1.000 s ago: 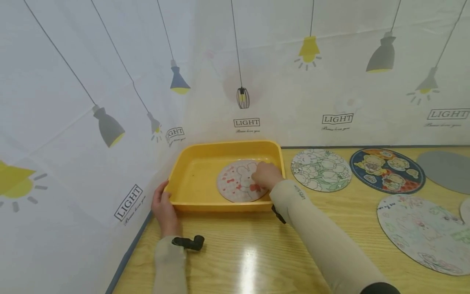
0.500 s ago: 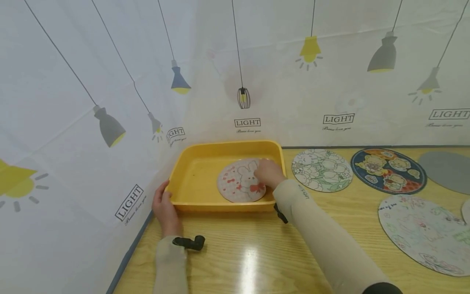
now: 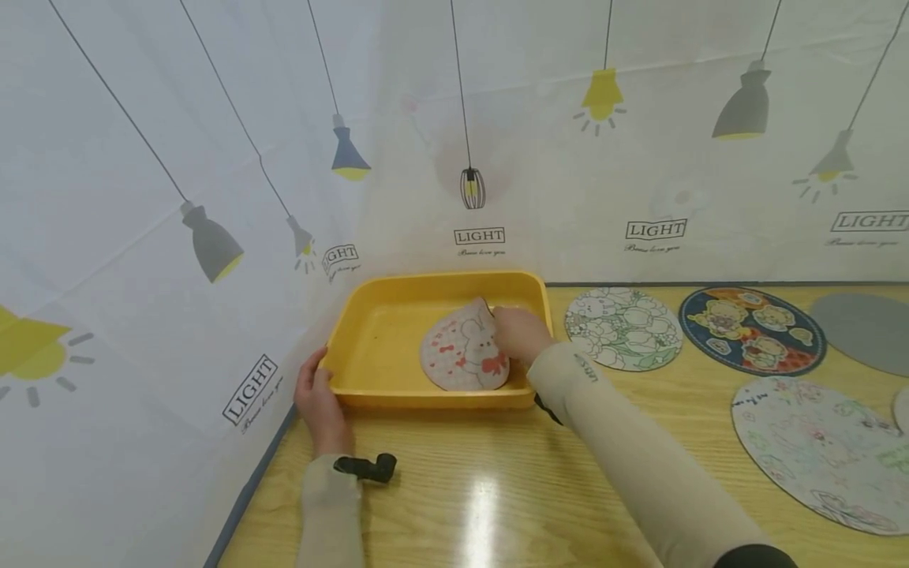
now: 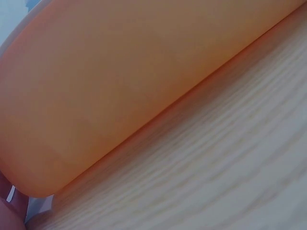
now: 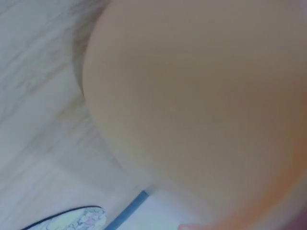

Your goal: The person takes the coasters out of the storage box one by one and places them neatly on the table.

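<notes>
A yellow plastic tray (image 3: pixel 379 343) stands on the wooden table in the corner. My left hand (image 3: pixel 323 406) holds its left front corner, thumb at the rim and fingers along the outside wall. Inside, toward the right, lies a round pale mat (image 3: pixel 454 351) with a rabbit drawing and red marks. My right hand (image 3: pixel 521 335) reaches over the tray's right side and grips the mat's right edge, which bends upward. Its fingertips are hidden. The left wrist view shows mostly the tray's outer wall (image 4: pixel 120 86); in the right wrist view the tray wall is blurred.
Right of the tray lie a round mat with green floral line art (image 3: pixel 622 330), a dark blue mat with cartoon figures (image 3: pixel 753 330), a grey mat (image 3: pixel 862 327) and a larger pale mat (image 3: pixel 817 457). White sheeting printed with lamps (image 3: pixel 568 181) rises behind and to the left.
The right side of the rabbit mat has lifted and folded upward in my right hand, which has shifted slightly right. My left hand stays on the tray corner.
</notes>
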### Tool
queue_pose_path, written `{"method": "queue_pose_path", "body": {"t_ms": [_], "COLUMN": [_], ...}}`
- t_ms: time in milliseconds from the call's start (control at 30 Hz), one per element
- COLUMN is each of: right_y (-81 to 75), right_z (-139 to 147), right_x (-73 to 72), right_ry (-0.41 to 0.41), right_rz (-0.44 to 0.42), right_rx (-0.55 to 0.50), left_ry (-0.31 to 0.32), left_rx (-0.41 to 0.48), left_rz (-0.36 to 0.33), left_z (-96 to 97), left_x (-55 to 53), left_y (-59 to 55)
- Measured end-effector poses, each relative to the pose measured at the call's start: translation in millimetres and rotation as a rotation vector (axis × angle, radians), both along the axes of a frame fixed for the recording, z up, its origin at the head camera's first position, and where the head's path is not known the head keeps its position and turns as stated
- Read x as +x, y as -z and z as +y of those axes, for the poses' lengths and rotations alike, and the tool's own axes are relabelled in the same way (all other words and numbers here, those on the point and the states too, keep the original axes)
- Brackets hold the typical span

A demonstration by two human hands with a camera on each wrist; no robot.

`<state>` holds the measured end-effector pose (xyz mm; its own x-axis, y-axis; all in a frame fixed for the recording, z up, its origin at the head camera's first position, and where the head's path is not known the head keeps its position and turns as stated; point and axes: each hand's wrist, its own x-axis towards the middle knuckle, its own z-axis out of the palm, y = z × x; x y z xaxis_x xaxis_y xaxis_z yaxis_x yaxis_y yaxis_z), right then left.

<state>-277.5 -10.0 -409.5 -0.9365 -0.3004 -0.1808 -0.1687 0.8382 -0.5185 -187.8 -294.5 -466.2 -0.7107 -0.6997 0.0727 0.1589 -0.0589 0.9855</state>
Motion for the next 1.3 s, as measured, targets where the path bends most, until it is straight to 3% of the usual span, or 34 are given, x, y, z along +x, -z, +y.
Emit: {"method": "queue_pose_path", "body": {"t_ms": [300, 833, 1300], "right_y": [-18.8, -24.4, -25.4], "right_z": [4.2, 17.7, 29.3], "right_x": [8.7, 14.7, 21.9], "right_ry": [-0.003, 0.009, 0.011], "right_rz": [-0.066, -0.204, -0.29], "right_rx": [-0.125, -0.464, -0.717], "left_ry": [0.0, 0.003, 0.015], "left_rx": [0.021, 0.05, 0.045], "left_rz": [0.019, -0.003, 0.043], "left_z": [-0.1, 0.5, 1.2], "left_x": [-1.7, -1.7, -1.3], "left_y": [1.5, -0.1, 0.1]}}
